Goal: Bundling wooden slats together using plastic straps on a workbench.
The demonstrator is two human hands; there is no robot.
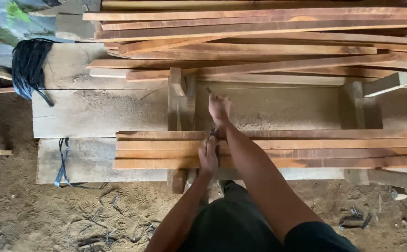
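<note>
Two bare hands work over a bundle of thin wooden slats [306, 149] lying across the plank surface [96, 112]. Head view: left hand [208, 157], at 6 o'clock of the bundle's near edge, grip closed on a dark strap [212, 135]. Right hand [219, 108], at 12 o'clock of the left, grip closed on the strap's upper end. More slats [259, 42] stacked at 12 o'clock; black strap coil [28, 65] at 10 o'clock.

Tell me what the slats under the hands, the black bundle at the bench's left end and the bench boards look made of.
Slats: sawn wood, reddish-brown, unpainted, with grain lines. Black bundle: probably plastic strapping, glossy and in thin flat bands. Bench boards: rough pale wood, dusted with sawdust. The left hand rests on the slats; the right hand grips a thin dark item, material unclear.
</note>
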